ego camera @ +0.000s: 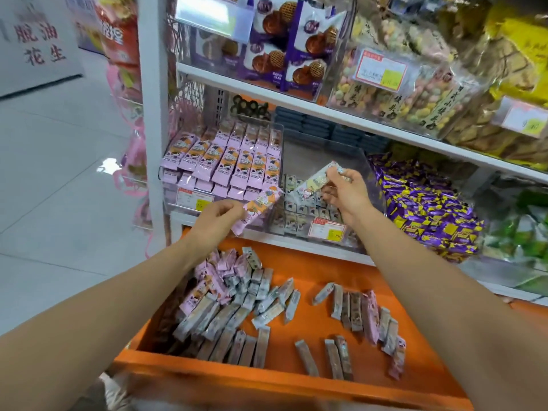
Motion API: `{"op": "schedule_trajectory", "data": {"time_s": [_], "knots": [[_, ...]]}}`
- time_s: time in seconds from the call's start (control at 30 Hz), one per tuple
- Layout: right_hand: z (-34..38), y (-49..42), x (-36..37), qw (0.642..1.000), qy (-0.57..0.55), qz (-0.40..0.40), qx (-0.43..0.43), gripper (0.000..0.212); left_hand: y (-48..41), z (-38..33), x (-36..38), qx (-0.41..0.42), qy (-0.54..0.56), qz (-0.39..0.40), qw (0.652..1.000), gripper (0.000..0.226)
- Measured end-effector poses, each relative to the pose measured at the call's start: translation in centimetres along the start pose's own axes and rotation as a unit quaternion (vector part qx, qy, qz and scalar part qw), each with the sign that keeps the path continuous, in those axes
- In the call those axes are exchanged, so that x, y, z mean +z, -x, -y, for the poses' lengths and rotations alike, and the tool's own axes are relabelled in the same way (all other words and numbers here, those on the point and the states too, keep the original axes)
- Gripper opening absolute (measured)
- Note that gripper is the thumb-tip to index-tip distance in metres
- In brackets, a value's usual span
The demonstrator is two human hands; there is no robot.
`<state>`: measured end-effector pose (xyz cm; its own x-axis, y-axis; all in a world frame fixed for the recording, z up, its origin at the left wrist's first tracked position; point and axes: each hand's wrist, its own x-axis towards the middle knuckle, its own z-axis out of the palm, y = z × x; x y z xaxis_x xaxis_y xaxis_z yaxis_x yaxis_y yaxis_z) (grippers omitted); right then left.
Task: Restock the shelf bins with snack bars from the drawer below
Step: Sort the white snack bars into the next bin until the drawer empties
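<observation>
both hands grip: left hand (215, 216) pinches a pink bar (257, 209) before the left bin (278, 161); right hand (345, 192) pinches a pale bar (314, 180) over the middle bin (370, 173), likely sorting by flavour.

Two grips are showing. The left grip (218, 216) is holding one pink bar (258, 209), and the right grip (345, 192) is holding one pale bar (315, 180). One orange drawer (296, 381) is carrying dozens of loose bars, heaped too thickly to count. Three brown bars (333, 358) are lying apart near its front. Two clear bins, the left bin (175, 207) and the middle bin (375, 185), are each wearing one price tag.
</observation>
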<state>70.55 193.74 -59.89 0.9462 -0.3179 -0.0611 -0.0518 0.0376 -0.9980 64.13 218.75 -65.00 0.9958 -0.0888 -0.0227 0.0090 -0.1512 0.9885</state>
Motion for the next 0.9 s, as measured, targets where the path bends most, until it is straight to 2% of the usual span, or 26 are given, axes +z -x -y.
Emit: {"op": "schedule_trajectory", "data": {"time_s": [0.17,0.3,0.37,0.43,0.57,0.63,0.73,0.77,0.87,0.9], "knots": [[-2.9,-3.7,1.9,0.993,0.110,0.008,0.036,0.014,-0.6,2.0,-0.2,-0.012,0.010,0.012,1.000,0.021],[-4.6,-4.8,3.6,0.974,0.195,0.065,0.092,0.014,-1.0,2.6,-0.1,-0.012,0.035,0.017,0.999,0.018],[-4.8,-5.0,4.1,0.959,0.245,0.091,0.112,0.026,-1.2,2.6,-0.1,-0.011,0.049,0.017,0.999,0.013],[-4.6,-5.0,4.3,0.947,0.279,0.101,0.124,0.043,-1.1,2.7,-0.2,-0.004,0.047,0.022,0.999,0.020],[-4.6,-4.8,3.9,0.942,0.275,0.139,0.131,0.065,-0.6,2.5,-0.3,0.008,0.054,0.032,0.998,0.025],[-4.4,-4.5,3.8,0.942,0.261,0.163,0.131,0.061,-0.3,2.3,-0.2,0.005,0.069,0.031,0.997,0.023],[-3.6,-3.3,3.8,0.921,0.340,0.177,0.072,0.050,0.3,1.9,-0.2,0.008,0.088,0.028,0.996,0.014],[-3.3,-2.7,3.8,0.923,0.342,0.169,0.042,0.044,0.4,1.8,-0.3,0.015,0.085,0.030,0.996,0.011],[-2.2,-0.4,3.7,0.954,0.260,0.144,-0.041,0.011,0.7,1.6,-0.4,0.019,0.090,0.024,0.996,0.009],[-1.8,0.5,3.8,0.959,0.236,0.146,-0.055,0.007,0.7,1.3,-0.3,0.018,0.099,0.019,0.995,0.009]]}}
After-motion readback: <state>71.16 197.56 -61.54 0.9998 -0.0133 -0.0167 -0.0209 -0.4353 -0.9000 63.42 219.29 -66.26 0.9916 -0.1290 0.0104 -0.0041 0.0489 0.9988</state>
